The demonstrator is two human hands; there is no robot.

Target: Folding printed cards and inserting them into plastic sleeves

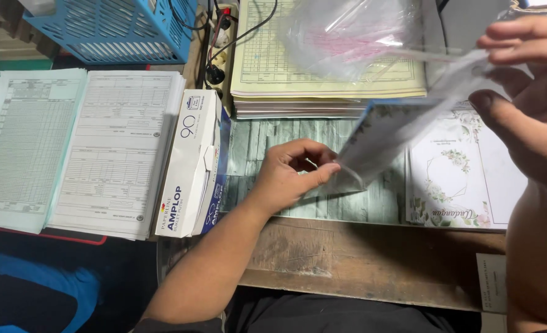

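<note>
Left hand: the left hand (295, 169) reaches over the desk edge, thumb and fingers pinched shut on the lower corner of the floral-printed white card in a clear plastic sleeve (381, 139).
Right hand: the right hand (523, 92) is raised at the right edge of view, fingers above and thumb below, clamped on the upper end of the same sleeved card.
Held item: the card hangs tilted between both hands, above the desk, low end at the left hand, high end at the right; it is blurred.
Loose plastic: a crumpled clear plastic bag with pink print (350, 37) lies over the stack of yellow ruled forms (264, 68) at the rear.
Card stack: flat white cards with green floral borders (452, 179) lie on the desk under the right hand.
Desk surface: a grey-green wood-pattern mat (267, 139) on a worn brown wooden desk (347, 259).
Left zone: a white cardboard envelope box (190, 163) stands on edge just beside the left forearm; printed tabular forms (76, 148) lie further left.
Rear left: a blue plastic lattice basket (113, 28), with black cables (215, 43) beside it.
</note>
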